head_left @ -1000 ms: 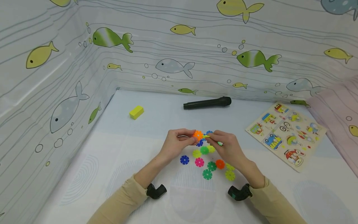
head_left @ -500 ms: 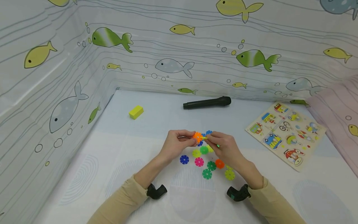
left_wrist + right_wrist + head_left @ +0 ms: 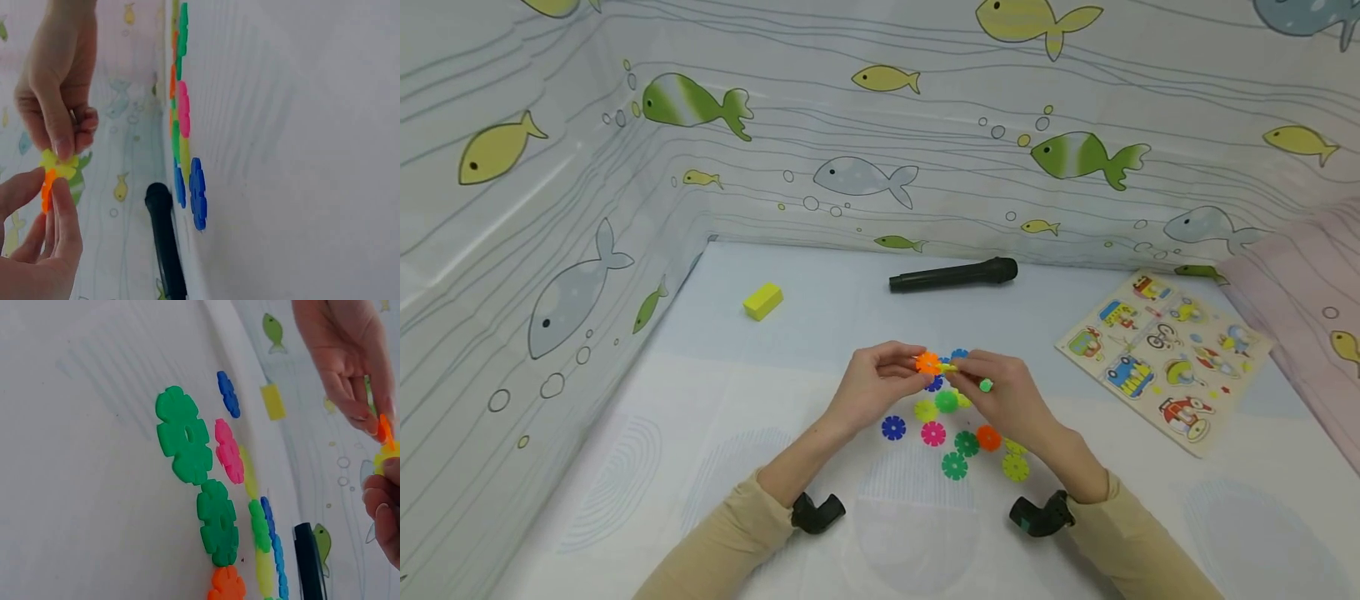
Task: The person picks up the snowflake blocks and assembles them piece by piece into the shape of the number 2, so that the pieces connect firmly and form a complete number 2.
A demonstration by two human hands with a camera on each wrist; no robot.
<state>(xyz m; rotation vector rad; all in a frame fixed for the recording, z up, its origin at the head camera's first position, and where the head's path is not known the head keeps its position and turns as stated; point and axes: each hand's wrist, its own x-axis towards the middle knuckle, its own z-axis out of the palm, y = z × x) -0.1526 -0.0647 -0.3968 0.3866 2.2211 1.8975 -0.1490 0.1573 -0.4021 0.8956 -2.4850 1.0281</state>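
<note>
In the head view my left hand (image 3: 871,382) pinches an orange notched plastic disc (image 3: 928,363) between thumb and fingers. Facing it, my right hand (image 3: 1000,385) grips a yellow notched disc (image 3: 61,166), seen nearly edge-on from above. The two discs meet at their edges, set at an angle to each other; how deep the notches engage is too small to tell. Both hands are above a loose group of similar discs, among them a blue disc (image 3: 893,428), a pink disc (image 3: 933,433) and a green disc (image 3: 954,466). My right hand hides some of the group.
A black microphone (image 3: 953,275) lies behind the hands. Further left is a yellow block (image 3: 763,302). A wooden picture puzzle board (image 3: 1165,362) lies to the right. Fish-patterned sheeting (image 3: 775,125) rises at the table's back and left sides.
Both hands stay almost in place, still holding the orange and yellow discs together. My right fingers have shifted slightly around the yellow disc. Loose discs lie as before.
</note>
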